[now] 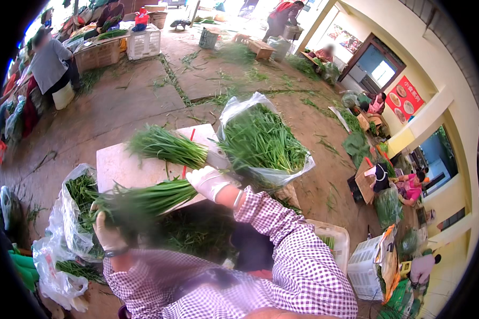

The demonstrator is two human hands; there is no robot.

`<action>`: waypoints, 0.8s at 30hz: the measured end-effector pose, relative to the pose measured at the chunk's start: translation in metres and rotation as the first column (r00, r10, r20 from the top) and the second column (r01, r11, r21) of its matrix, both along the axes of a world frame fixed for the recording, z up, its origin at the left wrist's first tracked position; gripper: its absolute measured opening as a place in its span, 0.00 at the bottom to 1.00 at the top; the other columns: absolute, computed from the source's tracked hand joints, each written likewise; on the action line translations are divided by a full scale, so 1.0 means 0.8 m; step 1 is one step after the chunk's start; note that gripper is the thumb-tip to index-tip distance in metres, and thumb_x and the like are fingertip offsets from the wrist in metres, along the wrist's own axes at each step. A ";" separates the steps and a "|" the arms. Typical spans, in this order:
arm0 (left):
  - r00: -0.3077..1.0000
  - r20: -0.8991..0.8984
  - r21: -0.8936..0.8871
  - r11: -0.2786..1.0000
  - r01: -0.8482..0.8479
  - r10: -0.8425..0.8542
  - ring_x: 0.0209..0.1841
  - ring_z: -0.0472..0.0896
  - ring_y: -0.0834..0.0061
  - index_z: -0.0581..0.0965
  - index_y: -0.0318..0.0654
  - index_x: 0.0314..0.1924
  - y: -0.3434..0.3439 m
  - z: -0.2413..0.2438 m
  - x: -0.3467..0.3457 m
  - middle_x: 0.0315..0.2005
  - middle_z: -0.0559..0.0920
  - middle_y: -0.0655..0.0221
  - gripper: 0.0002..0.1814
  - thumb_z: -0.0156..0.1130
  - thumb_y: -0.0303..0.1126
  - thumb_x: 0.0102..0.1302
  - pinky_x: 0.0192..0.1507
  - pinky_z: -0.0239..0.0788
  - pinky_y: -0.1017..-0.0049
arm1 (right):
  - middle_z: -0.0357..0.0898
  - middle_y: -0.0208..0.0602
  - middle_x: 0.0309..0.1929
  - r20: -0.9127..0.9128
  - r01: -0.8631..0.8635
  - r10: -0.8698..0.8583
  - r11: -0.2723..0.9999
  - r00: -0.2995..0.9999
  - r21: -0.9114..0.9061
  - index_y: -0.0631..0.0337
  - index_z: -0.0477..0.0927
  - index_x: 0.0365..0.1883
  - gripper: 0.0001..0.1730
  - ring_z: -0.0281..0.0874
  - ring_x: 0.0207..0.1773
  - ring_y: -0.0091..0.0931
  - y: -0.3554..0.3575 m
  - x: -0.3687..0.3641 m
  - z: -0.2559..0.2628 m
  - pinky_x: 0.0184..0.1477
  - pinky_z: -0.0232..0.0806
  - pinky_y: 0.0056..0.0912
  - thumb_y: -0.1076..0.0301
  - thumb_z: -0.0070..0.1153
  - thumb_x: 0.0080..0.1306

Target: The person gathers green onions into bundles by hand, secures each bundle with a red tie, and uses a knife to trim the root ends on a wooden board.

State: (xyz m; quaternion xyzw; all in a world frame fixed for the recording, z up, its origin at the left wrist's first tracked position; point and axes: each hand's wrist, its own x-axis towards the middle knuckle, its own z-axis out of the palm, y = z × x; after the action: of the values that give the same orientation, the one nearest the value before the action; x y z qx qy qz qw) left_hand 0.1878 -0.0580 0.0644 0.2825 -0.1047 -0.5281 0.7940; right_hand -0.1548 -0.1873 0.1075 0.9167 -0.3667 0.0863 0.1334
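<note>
My gloved left hand [108, 231] cups the leafy end of a bunch of long green leaves, likely garlic chives [159, 197]. The gloved right hand [208, 182] is closed around the stem end of this same bunch. The bunch lies across the near edge of a pale board [113, 163]. Farther back on the board rests a second chive bunch [167, 146], its stem ends to the right. A flat grey piece [218, 159] lies beside those ends; I cannot tell what it is. Red strips [192, 134] show at that bunch's far and near sides.
Right of the board stands a clear plastic bag [259, 175] full of chives. Another plastic bag [70, 215] of greens sits at the left. White plastic crates [365, 267] are at the lower right. Loose leaves litter the floor [143, 99]. Several people work farther off.
</note>
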 end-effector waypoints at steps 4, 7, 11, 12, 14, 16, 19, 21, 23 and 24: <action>0.458 0.865 -0.025 0.928 -0.371 0.206 0.73 0.55 0.63 0.56 0.40 0.74 -0.015 0.042 -0.070 0.72 0.58 0.60 0.49 0.69 0.25 0.53 0.74 0.49 0.62 | 0.80 0.36 0.23 -0.046 -0.083 0.080 0.994 0.996 -0.067 0.54 0.78 0.29 0.04 0.81 0.27 0.35 0.025 0.011 0.018 0.31 0.71 0.39 0.68 0.51 0.60; -0.150 0.984 -0.142 0.941 -0.306 0.099 0.75 0.53 0.57 0.55 0.34 0.74 -0.001 0.049 -0.104 0.72 0.59 0.56 0.56 0.76 0.34 0.46 0.76 0.44 0.61 | 0.80 0.36 0.23 -0.085 -0.104 0.097 0.991 0.992 -0.085 0.54 0.80 0.27 0.06 0.81 0.27 0.35 0.035 0.020 0.025 0.32 0.71 0.40 0.67 0.51 0.60; -0.199 0.978 0.111 0.971 0.209 -0.069 0.74 0.54 0.53 0.53 0.33 0.73 0.007 0.067 -0.178 0.71 0.59 0.51 0.68 0.84 0.43 0.33 0.76 0.41 0.62 | 0.82 0.36 0.24 -0.084 -0.196 0.191 0.979 0.978 -0.061 0.54 0.82 0.26 0.08 0.82 0.28 0.34 0.071 0.030 0.035 0.34 0.70 0.38 0.66 0.51 0.60; -0.237 0.967 0.152 0.957 0.248 -0.092 0.75 0.54 0.53 0.53 0.33 0.74 0.008 0.065 -0.188 0.71 0.60 0.50 0.70 0.84 0.43 0.31 0.76 0.41 0.62 | 0.82 0.36 0.25 -0.082 -0.242 0.241 0.970 0.967 -0.004 0.55 0.82 0.27 0.08 0.81 0.29 0.35 0.082 0.032 0.035 0.35 0.69 0.38 0.66 0.52 0.60; -0.220 0.961 0.232 0.924 0.305 -0.168 0.75 0.55 0.54 0.51 0.32 0.74 0.012 0.069 -0.201 0.69 0.63 0.50 0.72 0.85 0.44 0.31 0.76 0.38 0.60 | 0.82 0.39 0.29 -0.124 -0.316 0.305 0.944 0.944 -0.089 0.59 0.81 0.30 0.08 0.81 0.32 0.35 0.114 0.032 0.062 0.37 0.69 0.37 0.66 0.52 0.59; -0.121 0.954 0.298 0.842 0.449 -0.273 0.73 0.59 0.58 0.51 0.31 0.74 0.011 0.067 -0.196 0.68 0.66 0.52 0.69 0.84 0.42 0.35 0.76 0.33 0.58 | 0.80 0.40 0.29 -0.022 -0.330 0.329 0.943 0.944 -0.042 0.62 0.79 0.33 0.11 0.79 0.32 0.33 0.133 0.031 0.070 0.38 0.69 0.36 0.65 0.53 0.57; 0.134 0.796 0.327 0.607 0.724 -0.590 0.65 0.70 0.68 0.58 0.31 0.71 0.015 0.059 -0.195 0.61 0.75 0.61 0.59 0.83 0.33 0.40 0.72 0.48 0.61 | 0.78 0.38 0.27 0.106 -0.387 0.401 0.912 0.910 -0.135 0.62 0.78 0.31 0.10 0.78 0.31 0.32 0.147 0.023 0.074 0.36 0.68 0.35 0.64 0.53 0.57; 0.109 0.744 0.325 0.499 0.803 -0.659 0.62 0.72 0.72 0.61 0.31 0.69 0.024 0.066 -0.196 0.57 0.77 0.64 0.55 0.83 0.28 0.41 0.68 0.59 0.65 | 0.77 0.34 0.24 0.034 -0.384 0.390 0.915 0.920 -0.125 0.56 0.77 0.26 0.07 0.78 0.30 0.31 0.151 0.017 0.054 0.34 0.66 0.34 0.62 0.54 0.56; 0.205 0.733 0.221 0.512 0.830 -0.648 0.53 0.77 0.76 0.73 0.35 0.58 0.029 0.055 -0.212 0.48 0.81 0.70 0.41 0.81 0.25 0.40 0.56 0.71 0.71 | 0.77 0.32 0.23 0.022 -0.403 0.405 0.912 0.914 -0.073 0.53 0.77 0.24 0.06 0.78 0.29 0.30 0.155 0.011 0.045 0.32 0.65 0.33 0.62 0.55 0.56; 0.207 0.699 0.256 0.510 0.821 -0.684 0.50 0.78 0.78 0.77 0.37 0.54 0.034 0.046 -0.208 0.46 0.82 0.72 0.37 0.81 0.27 0.40 0.54 0.71 0.73 | 0.76 0.30 0.21 0.018 -0.464 0.468 0.880 0.884 -0.103 0.49 0.76 0.21 0.05 0.77 0.28 0.30 0.154 0.016 0.051 0.31 0.66 0.33 0.62 0.55 0.54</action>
State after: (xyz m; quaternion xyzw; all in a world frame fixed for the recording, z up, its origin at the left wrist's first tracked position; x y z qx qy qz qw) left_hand 0.0217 -0.0311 0.1016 0.3095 -0.5804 -0.6730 0.3382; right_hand -0.1421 -0.0637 0.1483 0.9685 -0.1338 0.1524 0.1447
